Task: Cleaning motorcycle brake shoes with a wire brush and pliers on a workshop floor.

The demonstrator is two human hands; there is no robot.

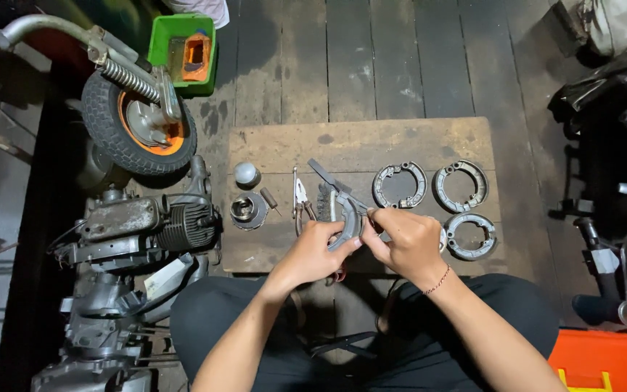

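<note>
Over a wooden board (415, 138), the left hand (313, 254) pinches a curved brake shoe (348, 225) at its lower end, its arc running up and away. The right hand (408, 243), just beside, closes its fingertips on the shoe's upper end, possibly on a spring. Three shoe pairs (399, 184) lie right.

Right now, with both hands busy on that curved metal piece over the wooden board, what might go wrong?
The curved brake shoe, pinched between the left hand and right hand, might slip and drop onto the pliers below. The loose spring ends could perhaps nip fingertips. An elbow swing might also knock the brake shoe sets near the wooden board edge to the floor.
</note>
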